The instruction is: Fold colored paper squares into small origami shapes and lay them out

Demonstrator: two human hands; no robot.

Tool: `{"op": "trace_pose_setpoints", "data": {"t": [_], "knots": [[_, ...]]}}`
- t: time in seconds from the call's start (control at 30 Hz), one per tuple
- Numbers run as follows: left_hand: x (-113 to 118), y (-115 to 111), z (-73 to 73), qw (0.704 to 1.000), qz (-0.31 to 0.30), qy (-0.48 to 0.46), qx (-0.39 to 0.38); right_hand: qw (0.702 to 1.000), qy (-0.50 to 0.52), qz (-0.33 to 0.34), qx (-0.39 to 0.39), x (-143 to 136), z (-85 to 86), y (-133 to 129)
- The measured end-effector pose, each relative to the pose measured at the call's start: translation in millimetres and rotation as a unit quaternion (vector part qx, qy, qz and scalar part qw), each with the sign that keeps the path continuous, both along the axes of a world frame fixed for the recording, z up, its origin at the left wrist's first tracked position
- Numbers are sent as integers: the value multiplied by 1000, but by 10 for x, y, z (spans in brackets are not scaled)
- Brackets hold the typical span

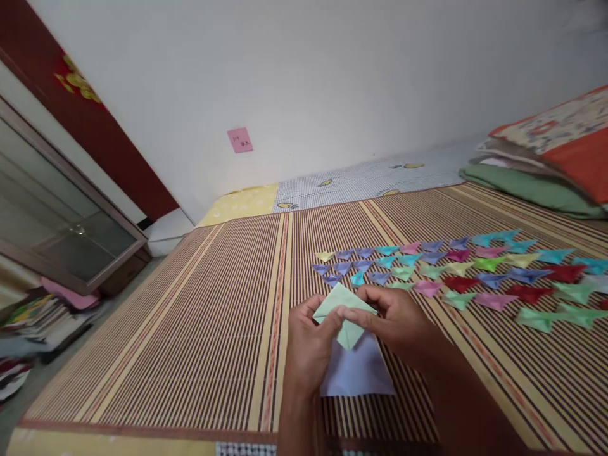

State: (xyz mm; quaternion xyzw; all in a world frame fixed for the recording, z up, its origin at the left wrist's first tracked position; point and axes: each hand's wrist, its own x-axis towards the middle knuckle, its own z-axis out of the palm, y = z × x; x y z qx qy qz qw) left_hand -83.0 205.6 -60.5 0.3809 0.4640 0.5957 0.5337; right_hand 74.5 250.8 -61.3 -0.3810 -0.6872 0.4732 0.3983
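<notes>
A light green paper (pixel 349 335), folded into a diamond with creases on its face, is held up between both hands. My left hand (pixel 308 335) grips its left side, thumb on the front. My right hand (pixel 399 316) pinches the right side, its thumb lying across the middle near the left thumb. Beneath them a pale purple sheet (pixel 358 373) lies on the striped mat (pixel 228 316). Beyond and to the right, several rows of small folded paper shapes (pixel 458 284) in many colours rest on the mat.
Folded bedding (pixel 536 183) and an orange patterned pillow (pixel 579 152) sit at the back right. A pink note (pixel 240 140) is on the wall. A glass-paned cabinet (pixel 61 209) and stacked books (pixel 35 316) stand at the left.
</notes>
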Motion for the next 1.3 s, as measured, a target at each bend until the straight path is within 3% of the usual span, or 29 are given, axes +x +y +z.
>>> {"op": "trace_pose_setpoints", "data": {"t": [0.2,0.4,0.47,0.8,0.97,1.13,1.3], "knots": [[12,-20,45,999,-42,25,-1,999,47,1,-16,12,-17,-6],[56,-3,55,999,-3,44,1,987,4,-121,105,-171,0,-92],[52,2,49,999,1,33,-7,983,-10,-133,129,-212,-3,-103],[-107,-17,13,994,-75,70,42,989,-8,-88,121,-92,28,-56],[-212,-4,7,997,-25,58,41,991,14,-92,96,-63,73,-76],[-105,-33,30,997,-74,25,-15,994,14,-60,87,-112,80,-95],[-33,-45,36,997,-62,35,-18,998,25,-29,52,-117,16,-56]]}}
